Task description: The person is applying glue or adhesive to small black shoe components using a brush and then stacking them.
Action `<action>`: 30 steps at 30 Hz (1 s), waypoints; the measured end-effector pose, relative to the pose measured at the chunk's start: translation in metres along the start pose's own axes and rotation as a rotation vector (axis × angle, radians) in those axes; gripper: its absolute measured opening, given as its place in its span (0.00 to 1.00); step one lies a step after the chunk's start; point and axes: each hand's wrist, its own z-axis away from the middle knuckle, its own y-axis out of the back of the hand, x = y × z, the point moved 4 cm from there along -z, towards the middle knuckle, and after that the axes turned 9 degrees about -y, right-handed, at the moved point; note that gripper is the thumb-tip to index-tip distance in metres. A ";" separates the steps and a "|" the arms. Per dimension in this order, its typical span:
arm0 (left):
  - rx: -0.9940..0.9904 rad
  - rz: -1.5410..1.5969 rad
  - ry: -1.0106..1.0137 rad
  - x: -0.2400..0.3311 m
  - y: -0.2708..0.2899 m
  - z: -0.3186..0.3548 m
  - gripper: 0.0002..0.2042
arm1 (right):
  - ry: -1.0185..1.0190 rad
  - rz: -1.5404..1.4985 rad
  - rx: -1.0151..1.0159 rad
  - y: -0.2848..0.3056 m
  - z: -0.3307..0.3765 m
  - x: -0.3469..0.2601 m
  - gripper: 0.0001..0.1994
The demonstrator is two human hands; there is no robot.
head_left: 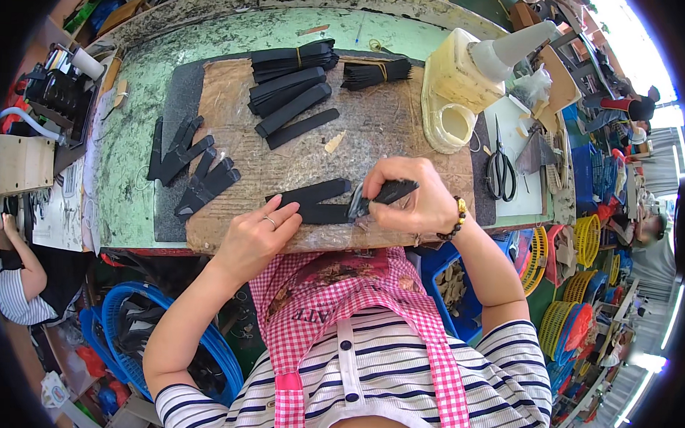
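Head view showed the left hand (262, 230), fingers spread loosely, its fingertips resting at the nine-o'clock ends of two flat black strips (321, 213), partly covering them. The strips lay at two o'clock from it and nine o'clock from the right hand (409, 200), which pinched a dark item (397, 191), mostly hidden by fingers and hard to identify. Farther off, toward twelve o'clock, lay banded black bundles (291, 60).

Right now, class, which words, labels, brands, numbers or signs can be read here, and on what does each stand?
Pink checked apron: printed lettering, partly lost in folds; I won't copy it out.
White sheet at left: any marks are too small to read.
Black strips: no readable lettering.
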 end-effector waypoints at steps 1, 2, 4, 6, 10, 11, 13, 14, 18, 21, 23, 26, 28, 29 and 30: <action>-0.011 0.002 0.008 0.000 0.000 0.000 0.13 | 0.054 0.049 -0.043 -0.004 0.002 -0.002 0.11; -0.009 0.006 0.011 0.000 0.000 -0.001 0.13 | 0.109 0.097 -0.085 -0.007 0.004 -0.004 0.11; -0.024 0.034 0.050 -0.003 -0.001 -0.003 0.13 | 0.084 0.148 -0.134 -0.005 0.008 -0.005 0.11; -0.025 0.059 0.070 -0.003 0.002 -0.003 0.14 | 0.021 0.136 -0.201 0.004 0.009 -0.011 0.10; -0.028 0.090 0.097 -0.006 0.001 -0.003 0.15 | -0.079 -0.136 -0.047 0.017 -0.003 -0.003 0.07; -0.026 0.088 0.095 -0.005 0.001 -0.002 0.15 | -0.076 -0.134 -0.046 0.016 -0.006 -0.004 0.07; -0.044 0.040 0.031 0.001 0.002 -0.001 0.14 | -0.065 -0.121 0.082 0.015 -0.014 -0.002 0.08; -0.042 0.038 0.028 0.003 0.004 -0.004 0.14 | 0.038 -0.063 0.119 0.010 -0.017 -0.002 0.09; 0.061 0.050 0.043 0.003 0.001 -0.008 0.11 | 0.083 0.329 -0.054 0.007 -0.014 -0.011 0.05; 0.089 0.051 0.150 0.005 -0.001 -0.012 0.14 | -0.034 0.124 -0.081 0.012 -0.021 -0.010 0.10; 0.075 0.030 0.227 0.005 -0.003 -0.011 0.17 | -0.011 0.007 0.097 0.014 -0.024 -0.008 0.10; -0.010 -0.016 0.159 0.002 -0.006 -0.011 0.22 | -0.186 -0.074 0.166 0.019 -0.026 -0.011 0.11; -0.079 -0.036 0.106 0.003 -0.005 -0.013 0.25 | -0.268 -0.175 0.209 0.015 -0.025 -0.007 0.11; -0.079 -0.039 0.105 0.004 -0.004 -0.013 0.25 | -0.265 -0.175 0.211 0.010 -0.023 -0.006 0.11; -0.085 -0.058 0.104 0.004 -0.004 -0.012 0.25 | -0.276 -0.192 0.201 0.005 -0.022 -0.005 0.10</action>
